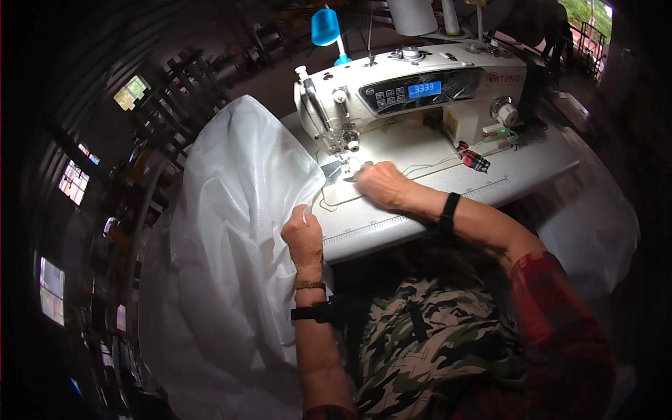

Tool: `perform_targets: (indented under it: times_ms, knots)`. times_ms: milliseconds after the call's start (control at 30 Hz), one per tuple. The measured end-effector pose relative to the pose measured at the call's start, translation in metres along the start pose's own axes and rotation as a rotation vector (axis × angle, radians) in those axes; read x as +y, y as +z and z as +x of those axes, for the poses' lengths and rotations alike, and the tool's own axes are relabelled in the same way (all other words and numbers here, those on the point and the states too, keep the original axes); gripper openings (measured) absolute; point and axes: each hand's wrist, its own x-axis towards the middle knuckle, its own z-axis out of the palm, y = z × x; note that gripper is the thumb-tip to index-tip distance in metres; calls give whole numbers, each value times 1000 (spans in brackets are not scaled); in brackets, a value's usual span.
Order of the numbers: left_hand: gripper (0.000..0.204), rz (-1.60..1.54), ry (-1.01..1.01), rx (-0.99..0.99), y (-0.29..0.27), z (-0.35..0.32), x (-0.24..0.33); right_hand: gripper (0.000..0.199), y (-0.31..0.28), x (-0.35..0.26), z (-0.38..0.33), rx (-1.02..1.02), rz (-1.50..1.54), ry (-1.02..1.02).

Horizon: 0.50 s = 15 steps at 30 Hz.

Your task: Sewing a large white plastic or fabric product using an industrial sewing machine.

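Note:
A large sheet of white, slightly glossy fabric (234, 189) hangs over the left end of the sewing machine's table and falls toward me. Its right edge is pinched in my left hand (303, 238), at the table's front left. My right hand (383, 185) is closed just right of the needle and presser foot (346, 164) of the white sewing machine (413, 80). A small dark tip shows by its fingers; what it belongs to is hidden. A pale loose thread (327, 205) lies on the table between my hands.
A red-and-black cloth bundle (474, 157) lies under the machine's arm, with green threads running by it. Thread cones, one blue (325, 28) and one white (413, 15), stand behind the machine. More white sheeting (588, 217) hangs off the table's right end.

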Motion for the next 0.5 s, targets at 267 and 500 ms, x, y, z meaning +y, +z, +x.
perform_targets:
  times_ms: [267,500]
  knots:
    - [18,-82,-3,-16,9,-2,-7,28,-39,47,-44,0,-210,332]
    - [33,139,58,-229,-34,-34,45,60,-58,-74,14,439,454,-116]
